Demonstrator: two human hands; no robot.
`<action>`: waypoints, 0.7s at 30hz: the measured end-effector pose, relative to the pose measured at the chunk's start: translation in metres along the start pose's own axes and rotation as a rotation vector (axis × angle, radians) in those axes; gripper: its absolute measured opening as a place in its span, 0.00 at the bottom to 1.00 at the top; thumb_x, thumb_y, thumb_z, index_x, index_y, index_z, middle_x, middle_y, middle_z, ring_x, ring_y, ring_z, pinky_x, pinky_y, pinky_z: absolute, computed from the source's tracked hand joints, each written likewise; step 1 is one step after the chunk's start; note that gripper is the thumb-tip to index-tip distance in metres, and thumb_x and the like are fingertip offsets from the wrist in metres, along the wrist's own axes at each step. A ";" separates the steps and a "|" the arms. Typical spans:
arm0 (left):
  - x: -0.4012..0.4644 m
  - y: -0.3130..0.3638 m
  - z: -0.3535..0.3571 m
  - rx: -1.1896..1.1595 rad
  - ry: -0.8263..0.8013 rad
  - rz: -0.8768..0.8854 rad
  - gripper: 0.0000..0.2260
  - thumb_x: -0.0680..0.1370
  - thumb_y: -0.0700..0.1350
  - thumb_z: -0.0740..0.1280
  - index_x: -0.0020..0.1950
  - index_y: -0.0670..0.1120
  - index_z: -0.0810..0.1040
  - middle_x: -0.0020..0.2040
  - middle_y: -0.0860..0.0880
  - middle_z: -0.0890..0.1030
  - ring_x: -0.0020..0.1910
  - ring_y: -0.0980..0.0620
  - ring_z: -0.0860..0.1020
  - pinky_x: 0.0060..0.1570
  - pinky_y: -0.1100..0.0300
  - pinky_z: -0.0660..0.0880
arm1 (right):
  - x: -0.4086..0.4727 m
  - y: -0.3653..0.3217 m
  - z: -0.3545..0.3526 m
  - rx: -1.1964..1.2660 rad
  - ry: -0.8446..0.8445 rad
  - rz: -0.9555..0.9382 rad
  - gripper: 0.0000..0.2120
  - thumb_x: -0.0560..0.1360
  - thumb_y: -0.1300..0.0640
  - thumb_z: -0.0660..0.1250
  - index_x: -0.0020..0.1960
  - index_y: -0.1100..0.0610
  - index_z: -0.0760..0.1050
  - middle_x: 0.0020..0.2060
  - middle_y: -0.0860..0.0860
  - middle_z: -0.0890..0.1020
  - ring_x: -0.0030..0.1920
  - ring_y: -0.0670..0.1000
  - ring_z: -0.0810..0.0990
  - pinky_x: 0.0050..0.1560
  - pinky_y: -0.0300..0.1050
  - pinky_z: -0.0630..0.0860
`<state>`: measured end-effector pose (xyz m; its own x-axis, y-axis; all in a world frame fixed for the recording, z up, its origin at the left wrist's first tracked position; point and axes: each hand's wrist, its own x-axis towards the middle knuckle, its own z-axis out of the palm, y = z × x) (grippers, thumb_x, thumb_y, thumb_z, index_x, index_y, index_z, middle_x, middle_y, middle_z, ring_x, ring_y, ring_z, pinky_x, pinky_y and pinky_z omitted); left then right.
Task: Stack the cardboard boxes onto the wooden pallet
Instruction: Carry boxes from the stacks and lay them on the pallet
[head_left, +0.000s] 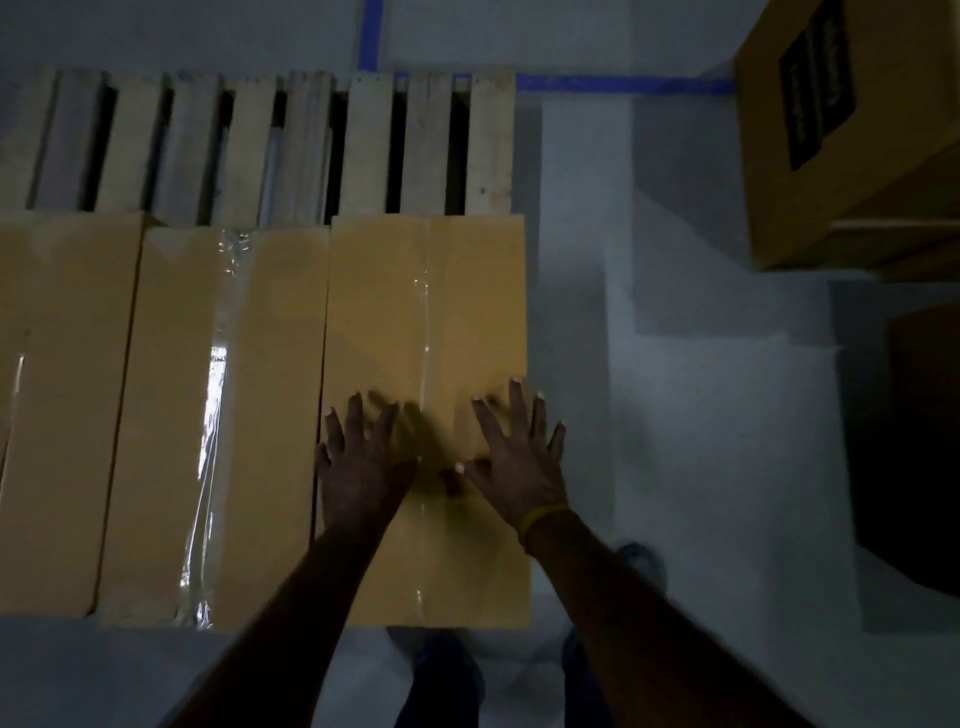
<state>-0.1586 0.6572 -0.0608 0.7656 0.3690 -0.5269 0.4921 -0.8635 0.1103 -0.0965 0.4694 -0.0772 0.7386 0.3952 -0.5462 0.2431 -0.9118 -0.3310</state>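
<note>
Leftmost box (47, 415) is cut by the left frame edge, and the near half of the wooden pallet (260, 145) sits hidden under the three boxes; its left end runs out of frame too. Box at upper right (831, 156) is clipped by the top and right edges, its black label (818, 83) too blurred to read, and the dark shape (914, 441) below it can't be identified. Left hand (363, 467) and right hand (519, 467) fingertips are motion-blurred over the right-hand box (426, 312), so contact can't be confirmed; feet mostly hidden behind forearms.
</note>
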 end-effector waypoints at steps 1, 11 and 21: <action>-0.006 0.011 -0.002 0.002 0.000 -0.003 0.36 0.77 0.60 0.67 0.80 0.58 0.53 0.82 0.47 0.44 0.80 0.37 0.45 0.75 0.38 0.58 | -0.006 0.005 -0.005 -0.032 0.019 -0.025 0.40 0.78 0.35 0.59 0.81 0.43 0.41 0.78 0.54 0.32 0.78 0.65 0.35 0.72 0.73 0.43; -0.085 0.141 0.001 -0.132 0.090 0.071 0.35 0.77 0.58 0.69 0.80 0.54 0.59 0.82 0.43 0.51 0.79 0.36 0.51 0.72 0.37 0.62 | -0.086 0.130 -0.072 -0.107 0.113 -0.096 0.37 0.79 0.34 0.56 0.81 0.45 0.46 0.80 0.55 0.38 0.79 0.63 0.37 0.73 0.72 0.39; -0.176 0.270 0.054 -0.194 0.117 0.185 0.32 0.78 0.65 0.60 0.79 0.52 0.62 0.81 0.42 0.55 0.78 0.36 0.56 0.71 0.38 0.62 | -0.189 0.272 -0.087 -0.169 0.168 0.084 0.35 0.78 0.32 0.49 0.81 0.46 0.51 0.80 0.56 0.44 0.78 0.63 0.43 0.71 0.71 0.46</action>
<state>-0.1826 0.3401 0.0157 0.8870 0.2583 -0.3828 0.4010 -0.8420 0.3608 -0.1156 0.1364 0.0029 0.8514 0.3058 -0.4261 0.2675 -0.9520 -0.1487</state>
